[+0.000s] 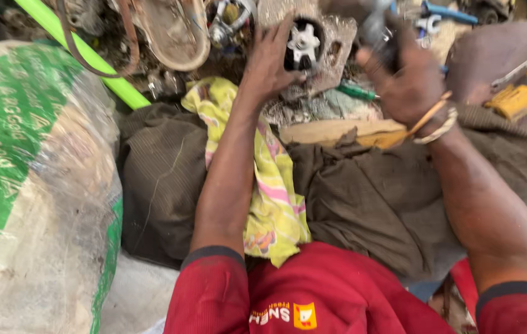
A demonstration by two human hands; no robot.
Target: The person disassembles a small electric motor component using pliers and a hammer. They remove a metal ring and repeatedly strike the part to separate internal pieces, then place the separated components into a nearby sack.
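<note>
Across the left third of the head view, a large woven sack, white with green print and wrapped in clear plastic, fills the frame from top to bottom. Beside it, the person's lap is covered by dark olive-brown cloth, which spreads from the sack to the right edge; below it shows the red shirt with dark cuffs. Over the cloth, between the two forearms, lies a yellow rag with pink stripes, crumpled and running from the work area toward the shirt. A bright green pipe slants down from the top left, ending near the rag's upper end. A worn sandal sole lies at the top, left of the hands. At the far right, a yellow-handled tool rests on a brownish surface.

The left hand lies on a dirty grey metal housing, fingers curled over its left rim, steadying it; inside the housing's dark round opening sits a white toothed part. The right hand, with a bangle at the wrist, is closed around a dark, blurred tool just right of the housing; the tool's kind cannot be told. A small green-handled item lies just below the housing.
</note>
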